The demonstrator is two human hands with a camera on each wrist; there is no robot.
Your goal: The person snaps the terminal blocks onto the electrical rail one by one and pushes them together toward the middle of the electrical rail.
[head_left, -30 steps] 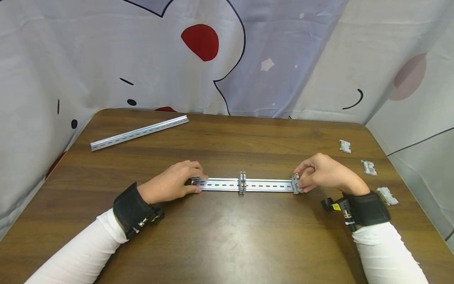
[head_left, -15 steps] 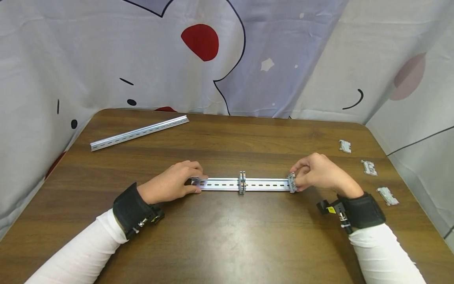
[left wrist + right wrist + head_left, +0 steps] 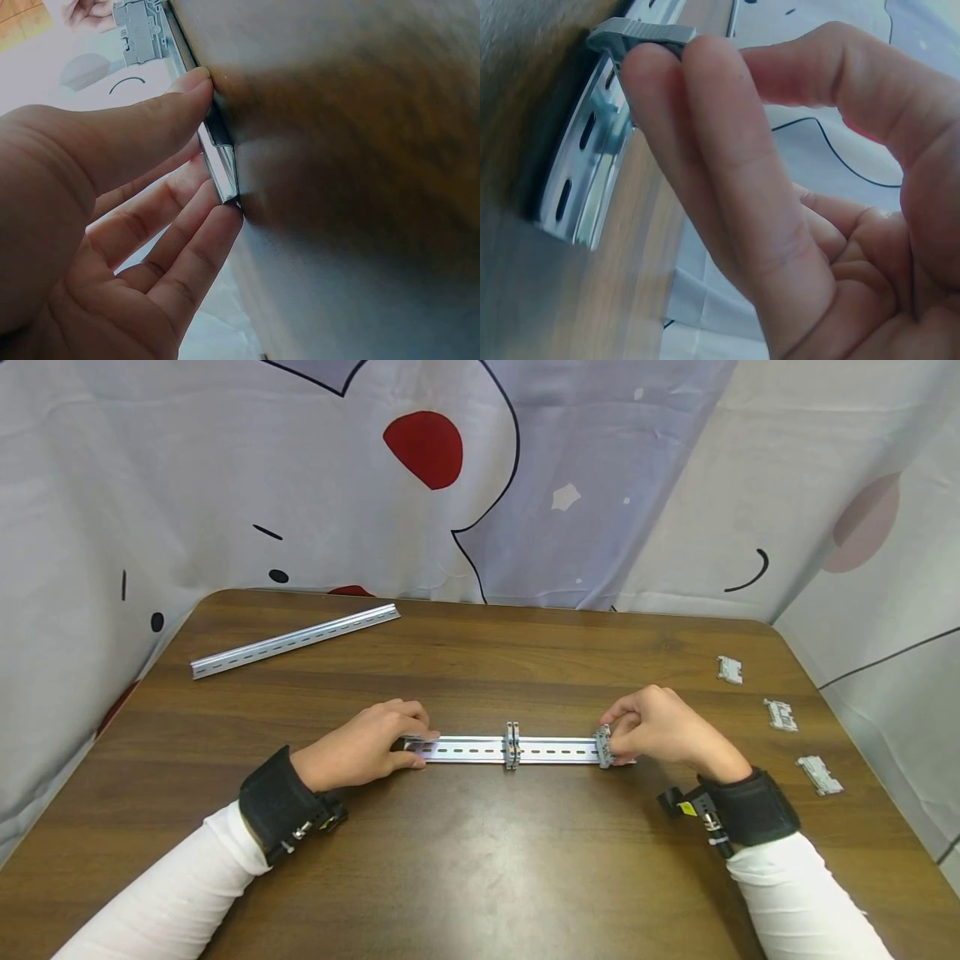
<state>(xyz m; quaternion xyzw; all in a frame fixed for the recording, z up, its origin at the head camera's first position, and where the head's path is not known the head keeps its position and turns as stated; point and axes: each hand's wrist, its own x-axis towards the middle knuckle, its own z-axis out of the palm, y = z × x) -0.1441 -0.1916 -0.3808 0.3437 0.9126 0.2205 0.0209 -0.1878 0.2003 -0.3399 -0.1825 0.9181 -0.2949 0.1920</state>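
A slotted metal DIN rail [image 3: 558, 751] lies crosswise on the table. My left hand [image 3: 367, 742] grips its left end, thumb on the near edge and fingers along the far edge. Upright on the rail's middle stand slim grey terminal blocks [image 3: 512, 746], side by side. Toward the right end, my right hand [image 3: 663, 727] pinches another grey terminal block [image 3: 603, 746], which sits across the rail. In the right wrist view, fingertips press against that block [image 3: 645, 31], and the bare rail end [image 3: 574, 180] sticks out past it.
A second DIN rail [image 3: 296, 642] lies slanted at the back left of the wooden table [image 3: 480, 860]. Along the right side lie loose terminal blocks: one at the back [image 3: 730, 670], another [image 3: 781, 715] nearer, and a third [image 3: 820, 775] beside the right forearm. A printed cloth [image 3: 600, 468] hangs behind.
My right hand has moved left along the rail with its terminal block, away from the rail's right end, which now shows behind it. The left hand and rail have stayed still.
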